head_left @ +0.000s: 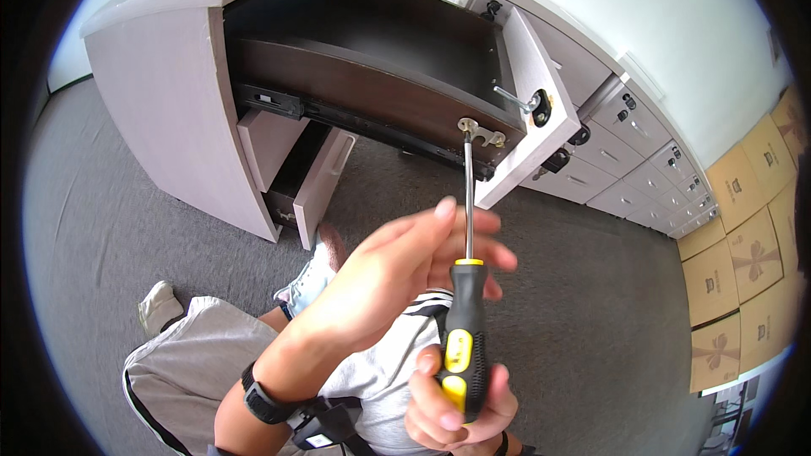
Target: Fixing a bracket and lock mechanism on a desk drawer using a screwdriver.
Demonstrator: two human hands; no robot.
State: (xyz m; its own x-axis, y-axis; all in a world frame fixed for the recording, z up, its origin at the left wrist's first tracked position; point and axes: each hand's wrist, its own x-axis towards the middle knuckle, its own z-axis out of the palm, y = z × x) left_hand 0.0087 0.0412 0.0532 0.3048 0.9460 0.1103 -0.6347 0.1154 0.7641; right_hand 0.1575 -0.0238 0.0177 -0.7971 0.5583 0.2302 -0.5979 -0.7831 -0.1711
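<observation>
My right hand [460,409] is wrapped round the black and yellow handle of a long screwdriver [469,203]. Its tip meets a small metal bracket [486,133] on the outer side of a dark drawer [355,76], near the drawer front [541,93]. Beside the shaft is my left hand [414,253], its fingers apart and loosely bent behind the metal; whether they touch it I cannot tell. A lock with a metal rod [515,100] sticks out from the inner face of the drawer front, and keys [553,160] hang outside it.
The drawer stands pulled out of a pale cabinet [169,101] on a black slide rail [338,122]. Below it, a lower drawer [317,186] is open too. Further back are a row of pale cabinets [625,160] with locks and stacked brown cardboard boxes [752,253]. Dark carpet [591,312] covers the floor.
</observation>
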